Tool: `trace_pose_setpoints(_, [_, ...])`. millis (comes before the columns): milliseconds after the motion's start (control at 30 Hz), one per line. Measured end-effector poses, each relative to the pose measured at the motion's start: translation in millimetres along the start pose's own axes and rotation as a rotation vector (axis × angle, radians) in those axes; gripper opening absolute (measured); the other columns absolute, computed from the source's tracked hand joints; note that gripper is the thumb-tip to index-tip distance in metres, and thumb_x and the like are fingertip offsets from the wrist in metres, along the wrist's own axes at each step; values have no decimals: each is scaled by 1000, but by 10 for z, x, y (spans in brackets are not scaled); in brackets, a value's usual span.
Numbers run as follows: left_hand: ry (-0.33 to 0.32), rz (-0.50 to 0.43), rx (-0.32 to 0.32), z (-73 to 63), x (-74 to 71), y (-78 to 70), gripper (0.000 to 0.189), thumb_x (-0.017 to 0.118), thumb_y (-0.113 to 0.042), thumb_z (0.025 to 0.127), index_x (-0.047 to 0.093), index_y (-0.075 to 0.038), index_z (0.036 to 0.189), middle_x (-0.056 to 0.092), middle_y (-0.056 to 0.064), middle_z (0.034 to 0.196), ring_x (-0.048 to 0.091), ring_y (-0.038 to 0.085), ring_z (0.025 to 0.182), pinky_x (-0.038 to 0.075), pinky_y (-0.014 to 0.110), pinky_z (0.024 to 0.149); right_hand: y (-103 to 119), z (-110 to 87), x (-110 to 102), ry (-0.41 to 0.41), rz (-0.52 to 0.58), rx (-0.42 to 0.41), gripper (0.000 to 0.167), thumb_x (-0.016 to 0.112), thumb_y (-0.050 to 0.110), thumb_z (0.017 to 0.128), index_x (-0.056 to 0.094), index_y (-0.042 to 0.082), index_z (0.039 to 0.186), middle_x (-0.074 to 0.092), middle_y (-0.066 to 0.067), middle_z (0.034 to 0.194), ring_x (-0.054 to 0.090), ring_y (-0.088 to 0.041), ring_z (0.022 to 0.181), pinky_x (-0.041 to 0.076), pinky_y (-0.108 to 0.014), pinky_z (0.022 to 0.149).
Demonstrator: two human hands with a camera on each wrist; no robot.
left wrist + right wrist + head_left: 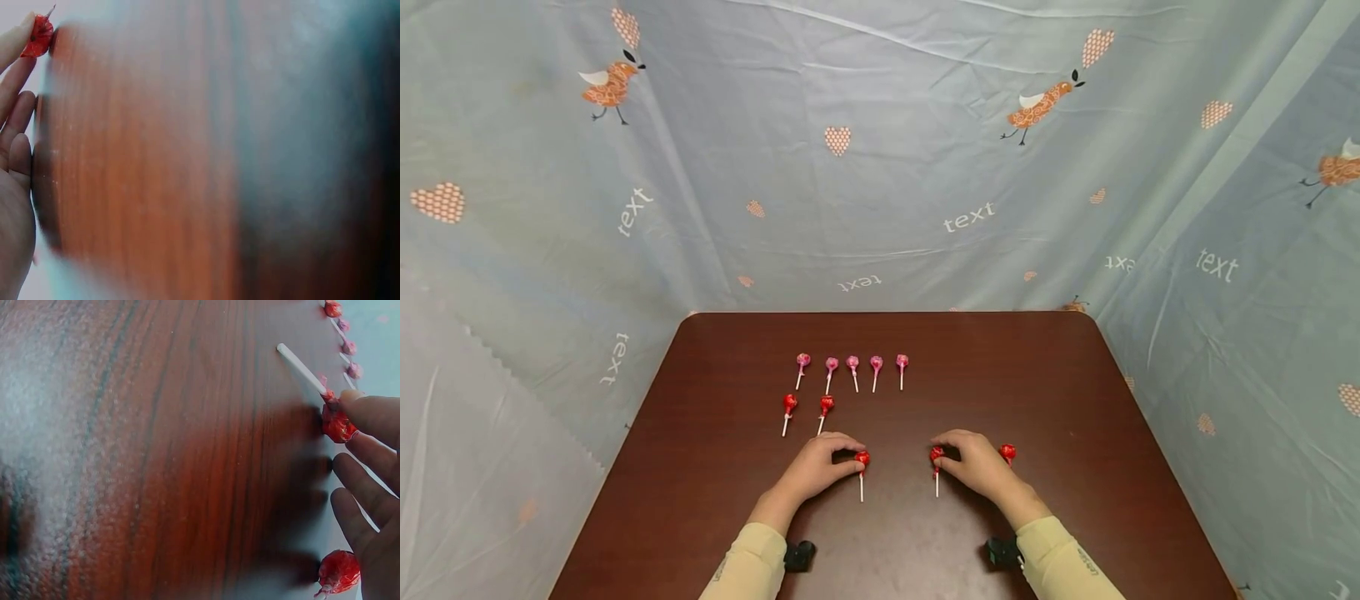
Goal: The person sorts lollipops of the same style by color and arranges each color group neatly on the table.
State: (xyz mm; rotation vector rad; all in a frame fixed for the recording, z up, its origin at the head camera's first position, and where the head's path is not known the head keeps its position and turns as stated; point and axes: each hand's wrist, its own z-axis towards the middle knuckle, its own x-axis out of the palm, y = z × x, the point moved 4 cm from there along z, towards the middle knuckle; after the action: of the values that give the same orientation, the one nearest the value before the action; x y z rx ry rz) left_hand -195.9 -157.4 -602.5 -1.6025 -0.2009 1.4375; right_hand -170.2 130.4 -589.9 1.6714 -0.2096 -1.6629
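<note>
My left hand [816, 468] pinches a red-wrapped lollipop [862, 457] by its head between thumb and fingertips, the white stick pointing toward me. In the left wrist view that red lollipop [39, 36] shows at the fingertips. Across from it, my right hand [979, 467] pinches another red lollipop [936, 453] by the head, its stick also pointing at me. The right wrist view shows this lollipop [338, 424] between thumb and finger, the other fingers spread. A further red lollipop [1007, 452] lies just right of the right hand, its stick mostly hidden.
Two red lollipops, one at left [790, 402] and one beside it [827, 403], lie beyond the left hand. Behind them runs a row of several pink lollipops [853, 363] on the brown table [1015, 367]. A patterned curtain [880, 183] stands around the table's back and sides.
</note>
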Motion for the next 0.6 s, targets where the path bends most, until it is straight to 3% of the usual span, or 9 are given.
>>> trace_pose_setpoints(333, [-18, 20, 30, 23, 5, 25, 19, 79, -24, 86, 78, -21, 104, 69, -15, 101, 62, 9, 99, 50, 35, 90, 13, 1, 19, -3, -28, -17, 28, 77, 17, 88, 74, 9, 114, 70, -3, 112, 64, -21, 108, 50, -41, 94])
trace_pose_setpoints(600, [-12, 52, -15, 150, -157, 76, 19, 77, -30, 88, 76, -27, 106, 67, -18, 103, 61, 9, 101, 50, 38, 92, -11, 0, 45, 0, -47, -12, 26, 78, 19, 88, 75, 12, 113, 71, -1, 110, 65, -20, 107, 50, -40, 93])
